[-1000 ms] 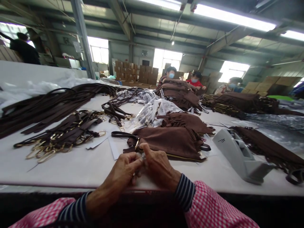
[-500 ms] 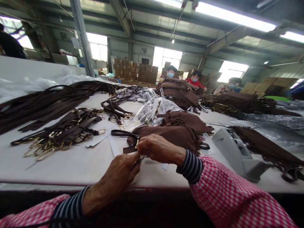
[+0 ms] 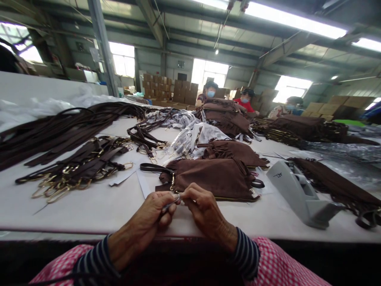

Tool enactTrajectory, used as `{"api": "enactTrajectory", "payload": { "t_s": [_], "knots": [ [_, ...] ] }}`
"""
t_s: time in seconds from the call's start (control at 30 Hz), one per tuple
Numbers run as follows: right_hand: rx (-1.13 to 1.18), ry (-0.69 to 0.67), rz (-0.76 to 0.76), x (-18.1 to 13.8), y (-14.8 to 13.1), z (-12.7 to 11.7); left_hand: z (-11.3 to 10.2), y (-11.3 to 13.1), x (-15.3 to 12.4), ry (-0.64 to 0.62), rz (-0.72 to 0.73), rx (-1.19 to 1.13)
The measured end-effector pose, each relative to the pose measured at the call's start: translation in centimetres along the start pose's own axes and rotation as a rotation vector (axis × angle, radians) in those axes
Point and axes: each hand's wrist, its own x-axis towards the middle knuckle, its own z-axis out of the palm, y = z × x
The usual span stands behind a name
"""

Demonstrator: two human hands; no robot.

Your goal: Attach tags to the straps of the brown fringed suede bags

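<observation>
My left hand (image 3: 154, 216) and my right hand (image 3: 204, 212) meet at the table's near edge, both pinched on a small thin silvery piece (image 3: 172, 200) held between their fingertips; I cannot make out what it is. Just beyond them lies a brown suede fringed bag (image 3: 214, 178) with a dark strap (image 3: 153, 168) and a gold clasp at its left end. Neither hand touches the bag.
A grey tape dispenser (image 3: 300, 194) stands at the right. Brown straps with gold rings (image 3: 80, 169) lie at the left, longer straps (image 3: 59, 127) behind them. More brown bags (image 3: 235, 153) and clear plastic wrappers (image 3: 190, 135) fill the middle. Three people sit at the far end.
My right hand, which had reached forward toward the bag's clasp half a second ago, has come back to the near edge and joined the left on the small piece.
</observation>
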Motion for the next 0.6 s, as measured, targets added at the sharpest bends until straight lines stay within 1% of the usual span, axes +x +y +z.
{"api": "enactTrajectory", "payload": {
  "t_s": [0.1, 0.2, 0.3, 0.37, 0.43, 0.47, 0.5, 0.53, 0.6],
  "knots": [
    [0.037, 0.017, 0.066, -1.5, -1.1, 1.1, 0.3, 0.0, -0.4, 0.013, 0.000, -0.059],
    [0.000, -0.021, 0.090, -2.7, -2.2, 1.1, 0.4, 0.1, -0.7, 0.000, 0.005, -0.065],
    [0.003, -0.061, 0.114, -3.0, -2.4, 0.1, 0.0, 0.1, -0.8, -0.016, 0.021, 0.077],
    [-0.001, -0.028, 0.156, -2.8, -2.0, -1.0, -0.6, 0.2, -0.9, -0.032, 0.012, 0.226],
    [-0.048, 0.028, 0.156, -2.5, -1.3, -2.1, -1.3, 0.5, -1.3, -0.061, -0.010, 0.431],
    [-0.086, 0.049, 0.131, -2.4, -1.0, -2.8, -1.6, 0.8, -1.5, -0.069, 0.011, 0.584],
    [-0.136, 0.065, 0.097, -2.3, -0.7, -3.5, -2.0, 1.3, -1.7, -0.051, 0.066, 0.779],
    [-0.205, 0.081, 0.066, -2.3, -0.4, -4.2, -2.4, 1.8, -1.9, 0.007, 0.151, 1.005],
    [-0.399, 0.105, 0.036, -2.3, 0.4, -6.0, -3.4, 3.2, -1.7, 0.185, 0.373, 1.447]
  ]
}}
